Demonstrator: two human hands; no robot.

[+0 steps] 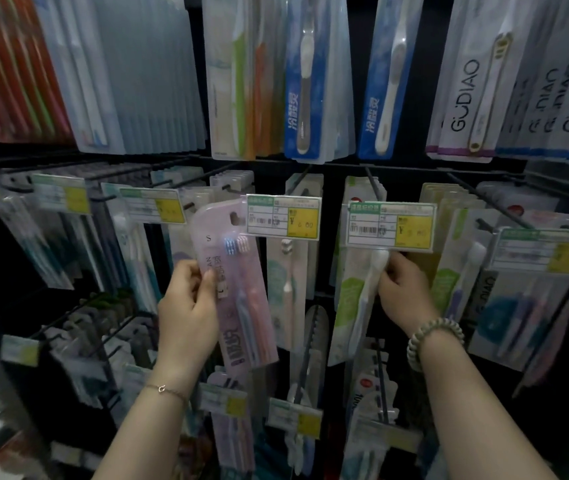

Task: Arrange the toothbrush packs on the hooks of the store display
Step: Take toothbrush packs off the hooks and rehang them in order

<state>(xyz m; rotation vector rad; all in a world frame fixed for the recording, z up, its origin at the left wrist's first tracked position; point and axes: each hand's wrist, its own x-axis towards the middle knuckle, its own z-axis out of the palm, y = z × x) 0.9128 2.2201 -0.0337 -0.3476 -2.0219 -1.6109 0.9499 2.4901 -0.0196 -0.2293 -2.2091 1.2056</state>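
At the middle row of the display [331, 188], the left hand [188, 306] grips a flat pink pack [231, 271], thumb on the front and fingers curled behind. The pack is shiny clear plastic with a round top corner. It is tilted, its hang hole just beside a tag [283, 216] with a yellow square. The right hand [404, 292] pinches the edge of a green pack [355, 296] hanging under the next tag [390, 225]. Thin black wire hooks [371, 181] stick out above.

Two hands [186, 306] [402, 292], two held packs [241, 271] [352, 296]
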